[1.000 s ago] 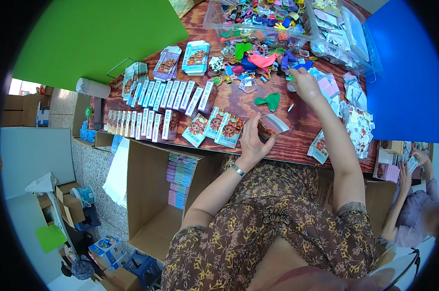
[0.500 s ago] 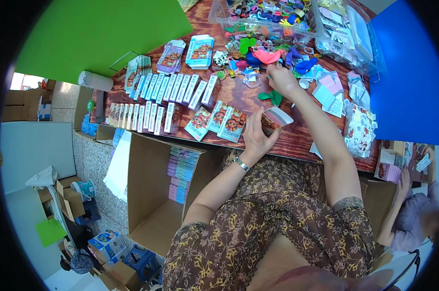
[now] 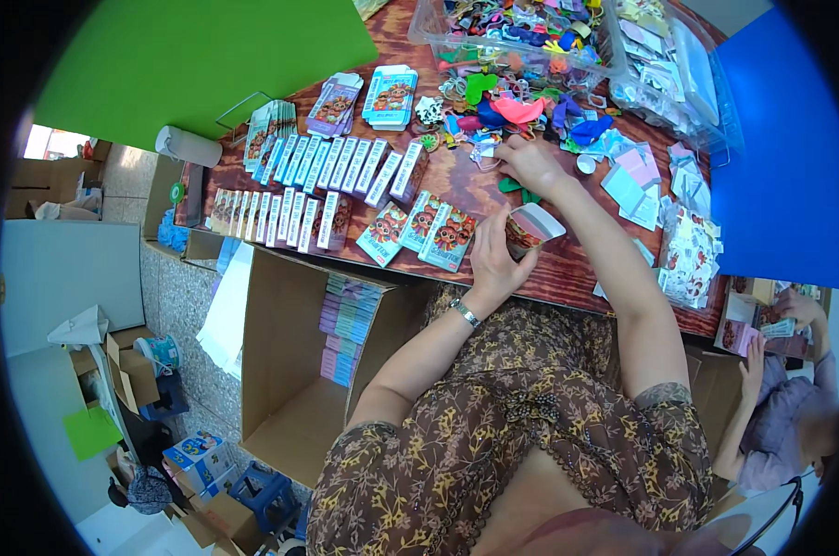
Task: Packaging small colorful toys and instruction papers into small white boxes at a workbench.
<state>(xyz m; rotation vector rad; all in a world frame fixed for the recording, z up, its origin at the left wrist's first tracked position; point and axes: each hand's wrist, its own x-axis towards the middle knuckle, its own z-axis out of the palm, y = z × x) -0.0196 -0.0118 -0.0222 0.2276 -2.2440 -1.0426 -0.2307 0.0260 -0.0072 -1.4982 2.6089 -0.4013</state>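
Note:
My left hand (image 3: 498,266) is closed around a small printed card box (image 3: 526,232), held upright at the table's near edge with its end flap open. My right hand (image 3: 532,169) reaches over the table with its fingers bent together at a pale looped band (image 3: 486,157); its fingertips are partly hidden. Under this hand lies a green fabric piece (image 3: 519,190), partly covered. Just beyond spreads a heap of small trinkets, with a pink fabric piece (image 3: 518,110) and a blue one (image 3: 591,130). Left of the box, several flat green picture boxes (image 3: 447,237) overlap.
Two rows of standing boxes (image 3: 345,165) fill the table's left. Behind are stacked flat cartons (image 3: 390,97), a clear bin of trinkets (image 3: 512,56) and a bin of packets (image 3: 665,83). Loose cards (image 3: 634,181) and a sticker bag (image 3: 690,264) lie right. A co-worker (image 3: 790,408) sits at right.
My right hand has moved left and slightly nearer, from the pink fabric piece to the pale looped band. My left hand keeps hold of the card box. The co-worker's hands have shifted.

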